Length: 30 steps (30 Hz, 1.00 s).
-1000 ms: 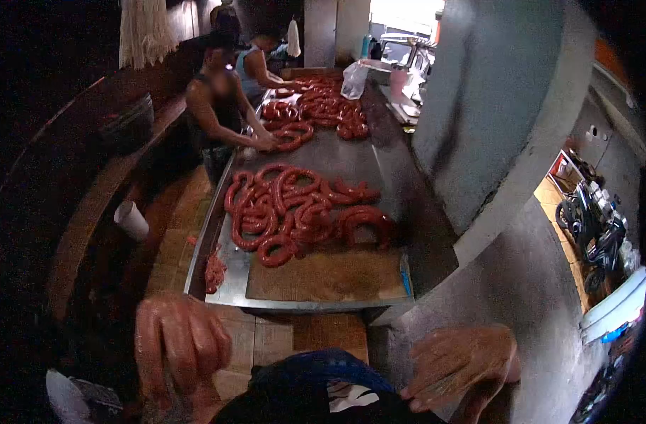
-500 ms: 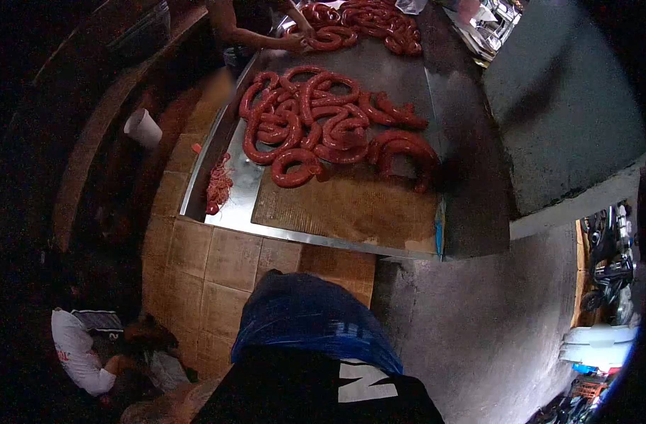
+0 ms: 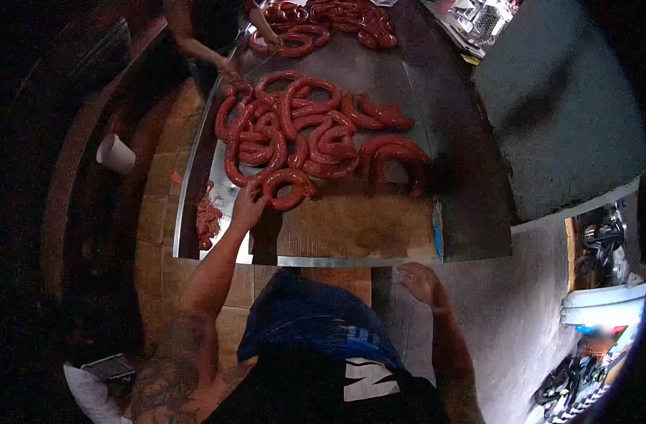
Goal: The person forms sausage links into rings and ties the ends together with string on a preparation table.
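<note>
Coils of red raw sausage (image 3: 312, 131) lie heaped on a metal table. At the near edge of the heap is a small ring of sausage (image 3: 288, 201). My left hand (image 3: 247, 206) reaches over the table's near edge, its thumb and fingers closed on the left side of that ring. My right hand (image 3: 420, 283) hangs in the air just off the near edge, fingers loosely bent and apart, holding nothing. A thicker curved sausage (image 3: 397, 147) lies to the right of the heap.
A brown board (image 3: 358, 226) covers the near part of the table, with a blue object (image 3: 438, 230) at its right end. Stringy scraps (image 3: 208, 219) lie at the left corner. Another person's hand (image 3: 235, 78) is at the heap's far left. A white bucket (image 3: 116, 155) stands left.
Both my hands have come into view, the left onto the small sausage ring. The other person's hand has moved nearer, to the main heap. The camera view has shifted slightly.
</note>
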Each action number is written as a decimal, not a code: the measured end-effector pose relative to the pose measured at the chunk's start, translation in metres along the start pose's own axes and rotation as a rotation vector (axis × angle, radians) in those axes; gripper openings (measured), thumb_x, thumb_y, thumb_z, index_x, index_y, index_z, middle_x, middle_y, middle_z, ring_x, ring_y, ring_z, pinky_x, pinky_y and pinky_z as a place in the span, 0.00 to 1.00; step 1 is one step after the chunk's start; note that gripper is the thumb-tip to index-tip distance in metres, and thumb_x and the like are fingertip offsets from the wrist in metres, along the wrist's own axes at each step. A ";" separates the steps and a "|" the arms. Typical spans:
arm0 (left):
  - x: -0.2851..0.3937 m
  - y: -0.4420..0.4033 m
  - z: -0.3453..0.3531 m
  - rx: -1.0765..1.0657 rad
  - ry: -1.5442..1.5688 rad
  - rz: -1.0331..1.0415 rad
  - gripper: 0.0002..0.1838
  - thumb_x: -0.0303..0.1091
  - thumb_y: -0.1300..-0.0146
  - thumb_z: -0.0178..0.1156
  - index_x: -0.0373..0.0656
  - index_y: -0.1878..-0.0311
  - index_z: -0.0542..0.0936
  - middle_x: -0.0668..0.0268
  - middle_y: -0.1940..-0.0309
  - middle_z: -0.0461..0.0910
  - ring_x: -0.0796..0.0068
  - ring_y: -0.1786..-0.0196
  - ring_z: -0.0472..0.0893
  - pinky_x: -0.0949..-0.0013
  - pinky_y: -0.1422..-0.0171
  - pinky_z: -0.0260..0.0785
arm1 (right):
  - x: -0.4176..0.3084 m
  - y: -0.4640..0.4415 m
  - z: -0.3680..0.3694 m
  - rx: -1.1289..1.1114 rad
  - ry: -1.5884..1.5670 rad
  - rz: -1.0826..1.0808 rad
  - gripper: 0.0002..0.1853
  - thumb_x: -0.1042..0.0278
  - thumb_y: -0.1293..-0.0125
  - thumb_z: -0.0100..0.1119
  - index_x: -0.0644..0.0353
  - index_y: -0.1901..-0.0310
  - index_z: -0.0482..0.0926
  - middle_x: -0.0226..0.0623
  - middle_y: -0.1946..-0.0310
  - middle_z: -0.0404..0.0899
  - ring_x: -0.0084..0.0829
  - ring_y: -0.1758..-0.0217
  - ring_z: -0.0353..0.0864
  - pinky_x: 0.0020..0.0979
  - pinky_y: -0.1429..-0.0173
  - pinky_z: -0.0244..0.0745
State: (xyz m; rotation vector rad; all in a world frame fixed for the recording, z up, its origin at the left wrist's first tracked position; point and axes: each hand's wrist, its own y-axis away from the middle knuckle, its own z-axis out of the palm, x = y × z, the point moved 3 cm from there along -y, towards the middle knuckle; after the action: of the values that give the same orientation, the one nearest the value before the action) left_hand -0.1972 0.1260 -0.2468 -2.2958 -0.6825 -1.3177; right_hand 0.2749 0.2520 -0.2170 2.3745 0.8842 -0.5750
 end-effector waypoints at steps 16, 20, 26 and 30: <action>0.017 -0.144 0.093 -0.181 0.596 -0.243 0.22 0.45 0.30 0.49 0.42 0.38 0.68 0.61 0.44 0.72 0.64 0.44 0.74 0.64 0.39 0.66 | -0.110 -0.217 0.081 0.471 -1.839 0.223 0.15 0.56 0.34 0.57 0.59 0.54 0.75 0.34 0.67 0.77 0.31 0.64 0.77 0.40 0.47 0.73; -0.038 -0.232 0.118 -0.101 1.064 -0.718 0.28 0.52 0.34 0.48 0.45 0.36 0.65 0.60 0.42 0.69 0.59 0.44 0.72 0.50 0.41 0.66 | -0.140 -0.183 0.037 0.583 -2.052 0.094 0.11 0.60 0.32 0.52 0.57 0.56 0.74 0.27 0.78 0.70 0.30 0.72 0.73 0.42 0.50 0.73; -0.046 -0.287 0.150 -0.210 1.355 -0.822 0.20 0.48 0.35 0.51 0.44 0.47 0.72 0.58 0.57 0.75 0.58 0.62 0.76 0.53 0.57 0.72 | -0.153 -0.114 -0.012 0.540 -1.898 -0.156 0.15 0.63 0.36 0.53 0.62 0.51 0.72 0.28 0.79 0.70 0.27 0.77 0.70 0.39 0.57 0.73; 0.008 -0.290 0.115 -0.427 1.438 -0.693 0.18 0.50 0.35 0.53 0.44 0.57 0.73 0.64 0.73 0.76 0.67 0.74 0.75 0.61 0.68 0.73 | -0.138 -0.071 -0.030 0.656 -1.859 -0.208 0.33 0.71 0.39 0.54 0.59 0.33 0.55 0.38 0.63 0.75 0.28 0.80 0.72 0.34 0.70 0.76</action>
State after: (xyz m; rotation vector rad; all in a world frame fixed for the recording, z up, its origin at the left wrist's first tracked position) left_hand -0.2876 0.4244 -0.2645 -0.6893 -0.6311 -3.0162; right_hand 0.1362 0.2518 -0.1421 1.0401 -0.0367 -2.6606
